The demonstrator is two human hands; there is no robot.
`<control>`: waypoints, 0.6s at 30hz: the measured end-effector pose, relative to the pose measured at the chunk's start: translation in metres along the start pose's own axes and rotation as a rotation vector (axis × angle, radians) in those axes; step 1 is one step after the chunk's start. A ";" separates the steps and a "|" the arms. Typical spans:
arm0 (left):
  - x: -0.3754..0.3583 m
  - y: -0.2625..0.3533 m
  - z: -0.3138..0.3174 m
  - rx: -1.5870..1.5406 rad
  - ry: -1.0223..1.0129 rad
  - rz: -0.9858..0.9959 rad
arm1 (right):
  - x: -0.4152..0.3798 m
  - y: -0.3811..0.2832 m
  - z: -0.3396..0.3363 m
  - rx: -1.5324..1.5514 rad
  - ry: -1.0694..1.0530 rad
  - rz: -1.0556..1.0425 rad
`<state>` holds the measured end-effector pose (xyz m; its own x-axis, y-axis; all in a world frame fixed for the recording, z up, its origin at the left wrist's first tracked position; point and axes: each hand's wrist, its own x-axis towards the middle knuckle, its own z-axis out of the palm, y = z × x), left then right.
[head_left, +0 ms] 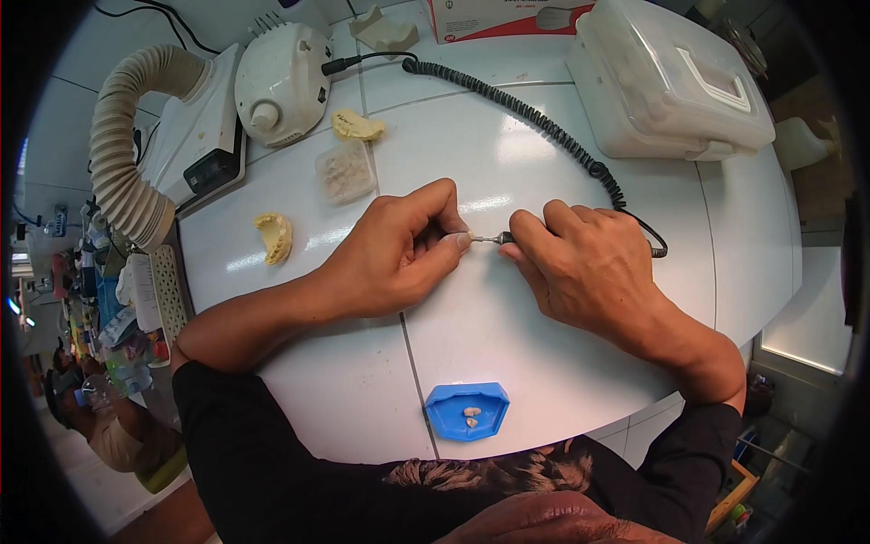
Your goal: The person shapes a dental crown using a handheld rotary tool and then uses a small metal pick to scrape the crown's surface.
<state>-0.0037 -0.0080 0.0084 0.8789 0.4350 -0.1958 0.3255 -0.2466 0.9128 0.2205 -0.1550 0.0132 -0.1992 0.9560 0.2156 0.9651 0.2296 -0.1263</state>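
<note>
My right hand [584,258] is closed around a rotary handpiece [506,238], held level over the white table. From its front a thin metal bur [485,238] points left and reaches the fingertips of my left hand [408,245]. That hand is closed in a pinch, thumb against fingers. Whatever sits in the pinch is too small and covered to make out. A black coiled cord [517,104] runs from behind my right hand to a white control unit [283,83]. Near the front edge, a blue tray [439,422] holds small tooth-coloured pieces [471,412].
Yellow dental casts [274,238] and a clear box [344,172] of pale pieces lie left of my hands. A ribbed suction hose [118,136] arches at the left. A white carry case [666,82] and a red-white carton [507,20] stand behind. A person [127,422] sits far left.
</note>
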 end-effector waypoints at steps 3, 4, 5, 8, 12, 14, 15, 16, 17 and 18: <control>-0.001 0.004 -0.001 0.018 0.005 0.001 | 0.001 0.000 0.000 0.009 -0.006 0.003; -0.001 0.005 -0.001 0.024 0.008 -0.001 | 0.001 0.001 -0.001 0.009 -0.012 0.004; -0.001 0.004 -0.001 0.019 0.013 0.008 | 0.001 0.001 -0.002 0.003 -0.009 0.002; 0.000 -0.001 0.000 0.007 0.016 0.020 | 0.000 0.001 -0.002 -0.011 -0.005 0.001; 0.000 0.001 -0.001 0.009 0.013 0.015 | -0.001 0.000 -0.002 -0.026 -0.013 0.003; 0.000 0.000 -0.001 0.007 0.015 0.019 | 0.000 -0.001 -0.002 -0.020 -0.010 0.007; 0.000 -0.001 0.000 0.004 0.017 0.024 | 0.000 -0.001 -0.002 -0.012 -0.004 0.009; 0.000 -0.002 0.000 0.000 0.018 0.030 | 0.000 -0.001 -0.003 -0.005 0.001 0.012; 0.000 -0.002 0.000 0.001 0.018 0.031 | 0.000 -0.001 -0.002 -0.008 0.005 0.010; 0.000 -0.003 0.000 0.002 0.017 0.031 | 0.000 -0.001 -0.001 -0.010 0.009 0.009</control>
<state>-0.0045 -0.0070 0.0062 0.8823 0.4422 -0.1611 0.2987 -0.2617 0.9177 0.2194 -0.1554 0.0149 -0.1894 0.9563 0.2228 0.9685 0.2193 -0.1183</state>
